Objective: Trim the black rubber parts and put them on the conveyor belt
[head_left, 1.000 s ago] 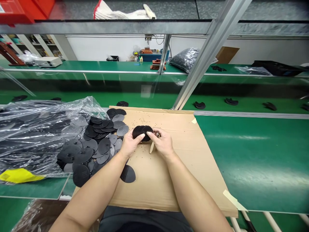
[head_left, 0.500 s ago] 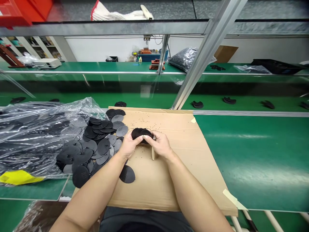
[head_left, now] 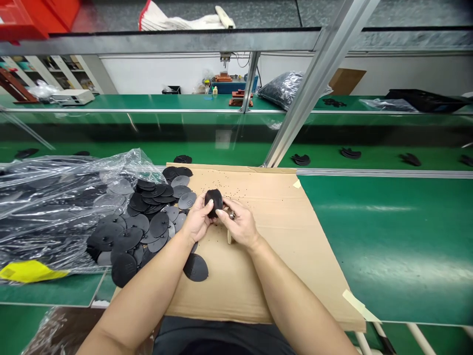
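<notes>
Above the cardboard sheet [head_left: 288, 246], my left hand [head_left: 198, 220] is closed around a small stack of black discs [head_left: 213, 201], its thumb pressed on their face. My right hand [head_left: 242, 226] is closed at the stack's right side, its thumb and fingertips near the edge. Tucked in that same hand is a small tool [head_left: 229, 237] with a pale handle and a metal part; its kind is mostly hidden by the fingers. A pile of loose black discs [head_left: 158, 224] lies left of my hands. One single disc [head_left: 196, 267] rests on the cardboard below my left hand.
A clear plastic bag [head_left: 66, 197] of black discs covers the left side. Tiny dark crumbs dot the cardboard beyond my hands. A metal post [head_left: 306, 84] slants up at the right. Behind, a green conveyor [head_left: 236, 153] carries several black pieces. White gloves [head_left: 185, 22] lie on the upper shelf.
The black discs, held wide between both hands before, are now turned upright and gathered mainly in my left hand. My right hand has shifted slightly left and down with the pale-handled tool.
</notes>
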`<control>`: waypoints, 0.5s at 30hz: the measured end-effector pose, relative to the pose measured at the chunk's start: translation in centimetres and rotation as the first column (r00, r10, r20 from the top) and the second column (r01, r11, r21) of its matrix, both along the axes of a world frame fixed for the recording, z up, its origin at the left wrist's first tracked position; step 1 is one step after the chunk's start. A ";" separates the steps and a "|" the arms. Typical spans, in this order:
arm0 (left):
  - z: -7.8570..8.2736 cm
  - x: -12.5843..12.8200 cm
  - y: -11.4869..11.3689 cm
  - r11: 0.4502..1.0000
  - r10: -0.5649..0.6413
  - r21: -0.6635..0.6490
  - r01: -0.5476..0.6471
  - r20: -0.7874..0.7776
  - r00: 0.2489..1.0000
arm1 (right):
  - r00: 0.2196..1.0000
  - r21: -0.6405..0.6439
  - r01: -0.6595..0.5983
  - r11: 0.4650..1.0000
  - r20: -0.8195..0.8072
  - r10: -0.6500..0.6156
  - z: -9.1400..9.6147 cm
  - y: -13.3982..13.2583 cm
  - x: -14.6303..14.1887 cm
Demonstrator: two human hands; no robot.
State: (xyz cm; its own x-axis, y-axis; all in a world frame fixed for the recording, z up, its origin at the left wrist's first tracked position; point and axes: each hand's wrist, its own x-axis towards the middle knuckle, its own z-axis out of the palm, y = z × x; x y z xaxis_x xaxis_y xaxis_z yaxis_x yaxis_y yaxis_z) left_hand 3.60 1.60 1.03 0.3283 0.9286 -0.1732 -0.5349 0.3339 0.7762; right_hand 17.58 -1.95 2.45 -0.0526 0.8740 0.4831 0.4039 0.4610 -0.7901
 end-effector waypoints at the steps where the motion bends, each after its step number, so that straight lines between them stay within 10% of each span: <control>1: 0.0 -0.1 0.1 1.000 -0.022 -0.016 0.022 0.017 1.000 | 1.000 0.025 -0.021 0.999 0.002 0.021 0.1 -0.1 0.0; 15: -0.2 -0.5 -0.2 0.979 -0.174 -0.081 0.186 0.139 0.975 | 0.987 0.141 0.102 0.985 0.111 -0.118 -0.5 0.0 -0.2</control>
State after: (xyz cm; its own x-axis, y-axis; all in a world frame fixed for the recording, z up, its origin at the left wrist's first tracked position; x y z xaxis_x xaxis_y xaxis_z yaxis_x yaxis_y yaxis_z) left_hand 3.07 1.36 0.86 0.5142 0.8338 -0.2008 -0.5538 0.5016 0.6646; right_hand 17.40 -1.98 1.96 -0.0238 0.8053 0.5924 0.5451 0.5072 -0.6676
